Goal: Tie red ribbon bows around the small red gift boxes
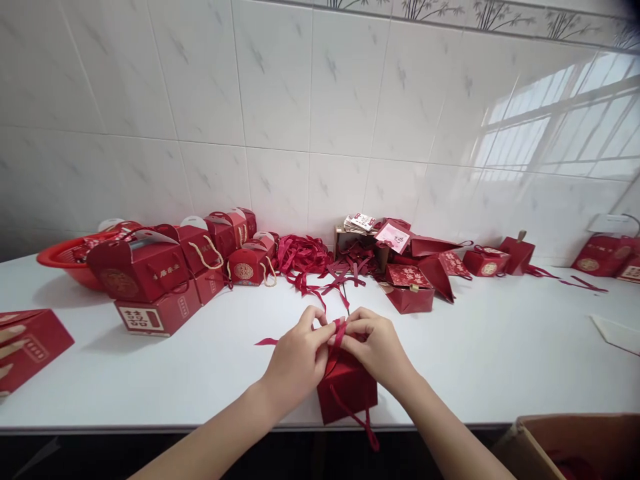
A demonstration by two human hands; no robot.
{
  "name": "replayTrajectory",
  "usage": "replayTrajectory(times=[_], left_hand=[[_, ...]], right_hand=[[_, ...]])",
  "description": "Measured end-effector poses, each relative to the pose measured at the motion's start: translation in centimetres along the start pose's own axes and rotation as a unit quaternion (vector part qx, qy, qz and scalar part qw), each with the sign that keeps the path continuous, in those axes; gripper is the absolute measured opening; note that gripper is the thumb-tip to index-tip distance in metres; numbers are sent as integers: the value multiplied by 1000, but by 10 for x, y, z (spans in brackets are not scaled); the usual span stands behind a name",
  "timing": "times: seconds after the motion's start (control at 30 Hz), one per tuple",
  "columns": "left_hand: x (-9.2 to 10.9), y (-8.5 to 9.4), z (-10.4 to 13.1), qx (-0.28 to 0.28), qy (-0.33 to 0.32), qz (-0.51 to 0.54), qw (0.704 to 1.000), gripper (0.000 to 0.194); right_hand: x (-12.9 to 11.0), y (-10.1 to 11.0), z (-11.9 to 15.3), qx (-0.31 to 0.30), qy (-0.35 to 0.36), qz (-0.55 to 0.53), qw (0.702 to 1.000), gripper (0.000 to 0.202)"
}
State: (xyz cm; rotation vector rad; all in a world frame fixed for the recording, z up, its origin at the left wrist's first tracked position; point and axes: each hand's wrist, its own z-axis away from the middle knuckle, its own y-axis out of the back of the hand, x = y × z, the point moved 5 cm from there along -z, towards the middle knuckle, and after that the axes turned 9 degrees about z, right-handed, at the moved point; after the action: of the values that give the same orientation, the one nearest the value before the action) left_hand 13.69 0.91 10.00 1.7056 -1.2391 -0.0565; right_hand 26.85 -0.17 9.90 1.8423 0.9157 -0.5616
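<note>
Head view: left hand and right hand meet over a red box.
Fingers of both pinch its ribbon, seemingly to control it; the box stands at the counter's near edge, apparently for easy reach.

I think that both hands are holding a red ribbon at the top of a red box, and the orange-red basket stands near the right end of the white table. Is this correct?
Not quite: the head view shows the orange-red basket near the left end of the white table. Both hands are indeed holding a red ribbon at the top of a red box.
</note>
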Motion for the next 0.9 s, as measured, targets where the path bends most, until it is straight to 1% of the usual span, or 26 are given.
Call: replayTrajectory(times=[0.1, 0.17, 0.27, 0.33, 0.4, 0.47, 0.57, 0.63, 0.67, 0.77, 0.83, 0.9], left_hand=[[-4, -4, 5, 12, -28, 10, 1000, 29], [-6, -4, 8, 17, -73, 19, 997, 30], [-7, -2, 11, -5, -154, 37, 987, 32], [-9, 1, 10, -31, -177, 56, 982, 32], [-12, 3, 5, -60, -168, 84, 980, 31], [-16, 2, 0, -77, -144, 122, 979, 28], [-21, -1, -5, -69, -104, 186, 975, 20], [-23, 0, -7, -54, -89, 216, 971, 17], [-24, 3, -7, -42, -88, 222, 970, 16], [-26, 20, -6, -14, -89, 194, 977, 13], [-29, 29, -6, -37, -75, 161, 983, 10], [-30, 29, -5, -92, -46, 177, 979, 9]], right_hand=[[6, -2, -1, -27, -22, -12, 999, 10], [9, -3, -1, -53, -36, -24, 998, 9], [8, -1, -1, -110, -38, -33, 993, 6], [5, 1, -3, -149, -26, -18, 988, 8], [1, 2, -5, -193, -25, -3, 981, 10], [-1, 0, -7, -244, -37, -8, 969, 8], [-2, -3, -8, -298, -54, -33, 952, 4], [0, -1, -8, -299, -54, -35, 952, 4], [2, 1, -8, -288, -51, -23, 956, 4], [10, 15, -5, -229, -42, 58, 971, 5], [13, 25, -1, -197, -28, 109, 974, 6], [12, 30, 4, -179, -6, 135, 974, 8]])
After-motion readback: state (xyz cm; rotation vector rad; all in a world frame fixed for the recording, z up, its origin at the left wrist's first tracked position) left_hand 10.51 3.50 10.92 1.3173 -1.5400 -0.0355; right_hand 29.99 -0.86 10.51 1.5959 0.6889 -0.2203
